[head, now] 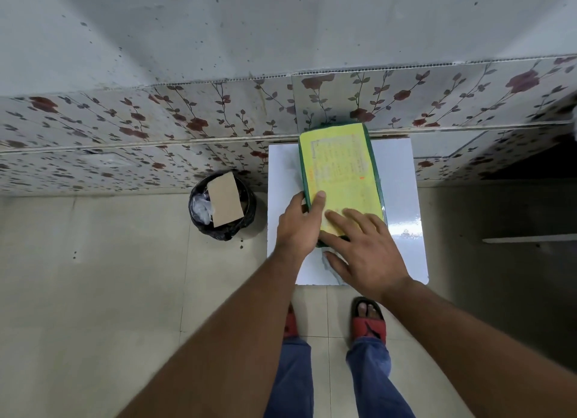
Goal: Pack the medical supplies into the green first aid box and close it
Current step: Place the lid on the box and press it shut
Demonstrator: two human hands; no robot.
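Box (pixel 340 174), green with a yellow label on its lid, is lying shut on the white table (pixel 402 205), far end touching the floral wall (pixel 156 130). Left hand (pixel 299 224) is gripping the box's near-left edge, thumb on the lid. Right hand (pixel 368 249) is pressing the lid's near end, fingers spread. Bin (pixel 222 206) is standing left of the table.

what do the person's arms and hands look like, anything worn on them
Both forearms are bare as far as the frame shows: no sleeves, gloves, watch or bracelets in view. The left hand and right hand show no rings on the visible fingers. Nails look short and unpainted. Upper arms fall outside the picture, so any short sleeve there cannot be seen.
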